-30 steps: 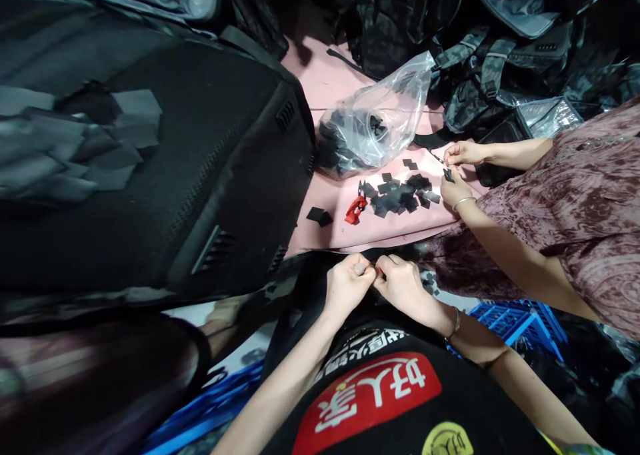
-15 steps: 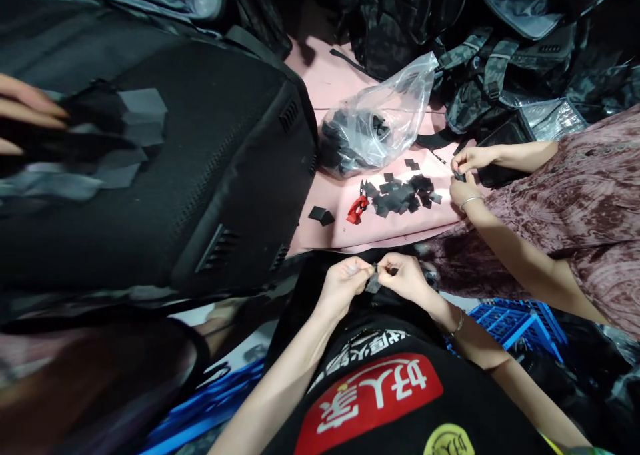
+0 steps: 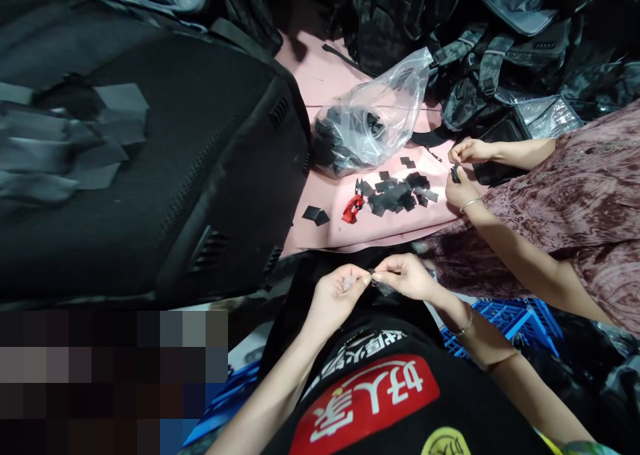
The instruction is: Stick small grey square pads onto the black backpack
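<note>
Low in front of my black apron, my left hand [image 3: 341,291] and my right hand [image 3: 404,276] meet with pinched fingertips on a small dark piece [image 3: 384,288]. Part of that piece hangs below my right fingers; the rest is hidden by the fingertips. Something pale and translucent [image 3: 349,283] lies within my curled left fingers. Beyond my hands, a loose pile of black square pieces [image 3: 397,193] is spread on the pink table [image 3: 320,238]. A red item [image 3: 353,208] with small dark tips lies at the pile's left side.
A large black bag [image 3: 220,155] fills the left, with grey pieces [image 3: 115,118] on it. A clear plastic bag [image 3: 390,118] stands behind the pile. At the right, another person's hands [image 3: 463,175] hold a small black part. Blue crates [image 3: 525,325] are below.
My hands have shifted slightly, and the dark piece is now more covered by my right fingers. The other person's hand at the far left has gone from the grey pieces.
</note>
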The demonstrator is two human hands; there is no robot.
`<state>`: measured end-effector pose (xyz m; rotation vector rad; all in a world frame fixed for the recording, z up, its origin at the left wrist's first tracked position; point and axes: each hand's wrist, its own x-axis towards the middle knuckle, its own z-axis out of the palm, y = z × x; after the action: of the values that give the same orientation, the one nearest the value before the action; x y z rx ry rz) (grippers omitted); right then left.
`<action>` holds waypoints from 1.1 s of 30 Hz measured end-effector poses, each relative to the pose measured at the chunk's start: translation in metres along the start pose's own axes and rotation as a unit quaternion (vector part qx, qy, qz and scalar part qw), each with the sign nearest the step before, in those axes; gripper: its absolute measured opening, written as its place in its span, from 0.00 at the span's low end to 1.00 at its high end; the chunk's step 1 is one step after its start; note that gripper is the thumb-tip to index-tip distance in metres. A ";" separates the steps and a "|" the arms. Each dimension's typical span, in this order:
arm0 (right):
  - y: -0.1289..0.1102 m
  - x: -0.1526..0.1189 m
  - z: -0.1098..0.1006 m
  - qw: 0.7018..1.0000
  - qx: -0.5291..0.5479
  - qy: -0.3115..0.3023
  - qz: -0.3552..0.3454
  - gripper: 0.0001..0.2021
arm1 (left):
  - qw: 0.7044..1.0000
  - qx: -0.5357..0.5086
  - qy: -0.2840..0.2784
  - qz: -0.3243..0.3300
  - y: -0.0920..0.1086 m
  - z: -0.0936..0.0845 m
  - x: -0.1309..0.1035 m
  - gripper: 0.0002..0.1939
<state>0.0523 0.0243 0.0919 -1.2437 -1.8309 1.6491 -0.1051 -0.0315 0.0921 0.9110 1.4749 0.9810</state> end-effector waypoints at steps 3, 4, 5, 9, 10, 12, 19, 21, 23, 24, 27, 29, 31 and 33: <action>-0.006 -0.003 0.000 0.998 -0.059 0.008 -0.013 0.09 | 1.000 0.010 0.006 -0.001 0.001 0.000 -0.001 0.09; -0.007 -0.005 0.001 0.997 -0.080 0.014 -0.015 0.09 | 1.000 0.011 0.008 -0.001 0.001 0.000 -0.002 0.09; -0.009 -0.006 0.002 0.995 -0.098 0.022 -0.016 0.09 | 1.000 0.011 0.011 -0.001 0.001 0.000 -0.002 0.09; -0.013 -0.009 0.006 0.989 -0.143 0.044 -0.011 0.10 | 0.999 0.011 0.031 -0.002 0.000 0.000 -0.003 0.09; -0.014 -0.010 0.007 0.987 -0.154 0.048 -0.011 0.10 | 0.999 0.013 0.036 -0.003 -0.001 0.000 -0.003 0.10; -0.016 -0.011 0.010 0.982 -0.182 0.057 -0.014 0.10 | 0.999 0.022 0.046 -0.006 -0.003 0.000 -0.003 0.10; -0.017 -0.014 0.020 0.952 -0.294 0.071 -0.054 0.11 | 0.995 0.081 0.053 -0.008 -0.004 -0.001 0.000 0.11; -0.016 -0.015 0.023 0.942 -0.323 0.068 -0.065 0.10 | 0.993 0.106 0.053 -0.008 -0.002 0.000 0.000 0.10; -0.015 -0.016 0.025 0.931 -0.350 0.070 -0.071 0.09 | 0.990 0.132 0.051 -0.007 0.000 0.002 0.000 0.08; -0.014 -0.017 0.026 0.927 -0.360 0.073 -0.072 0.09 | 0.988 0.144 0.052 -0.004 0.000 0.003 0.000 0.07; -0.012 -0.016 0.028 0.923 -0.371 0.082 -0.065 0.06 | 0.983 0.169 0.069 0.008 0.001 0.007 -0.001 0.04; -0.012 -0.015 0.029 0.921 -0.376 0.082 -0.062 0.05 | 0.980 0.179 0.083 0.014 0.001 0.008 -0.001 0.04; -0.010 -0.013 0.031 0.917 -0.385 0.087 -0.063 0.05 | 0.979 0.182 0.089 0.016 0.001 0.009 0.000 0.05; -0.008 -0.012 0.033 0.910 -0.398 0.099 -0.064 0.06 | 0.979 0.178 0.100 0.018 0.000 0.009 0.002 0.06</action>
<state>0.0306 -0.0047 0.0943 -1.4617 -2.4720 0.6475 -0.0961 -0.0287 0.0904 1.1214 1.8499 0.8677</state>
